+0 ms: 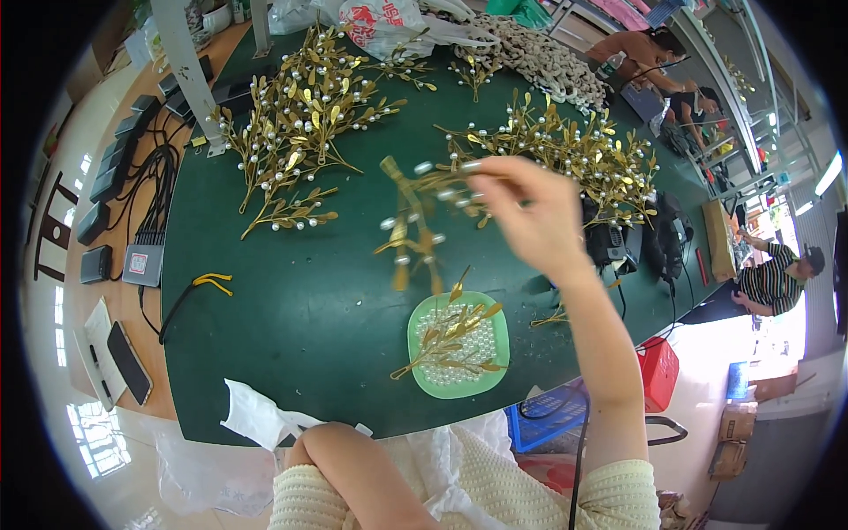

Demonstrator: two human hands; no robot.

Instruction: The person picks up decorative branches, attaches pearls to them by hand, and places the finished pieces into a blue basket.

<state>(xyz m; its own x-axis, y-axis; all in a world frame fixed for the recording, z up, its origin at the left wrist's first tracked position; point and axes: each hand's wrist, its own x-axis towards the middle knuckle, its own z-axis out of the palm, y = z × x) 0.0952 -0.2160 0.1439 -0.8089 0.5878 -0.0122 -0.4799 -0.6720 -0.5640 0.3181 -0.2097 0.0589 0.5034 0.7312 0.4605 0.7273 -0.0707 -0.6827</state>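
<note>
At far left, one black rectangular phone [130, 364] lies on the wooden table [163, 380]; next, one black cord with yellow ends [208, 283] reaches onto the dark green surface [265, 336]; a large heap of gold-leaved sprigs with white pearls [305, 115] fills the upper left, too tangled to count; one piece of white fabric [256, 413] lies at the near edge; one bare left arm [358, 473] bends near it, the left hand out of view, so I cannot tell how its fingers stand.

Towards the middle, one gold sprig with white pearls [408, 216], motion-blurred, hangs above the surface from the right hand [537, 221], whose fingers are pinched narrow on it; below, one pale green rounded-square dish [503, 327] holds uncounted clear round beads [481, 340], with one gold leafy sprig [446, 343] lying across them.

Farther right, a second heap of pearled gold sprigs [574, 150] lies beyond the right wrist; past it, one black device [609, 243]; one red plastic bin [658, 373] stands beyond the surface's edge; two other people are visible at the right.
</note>
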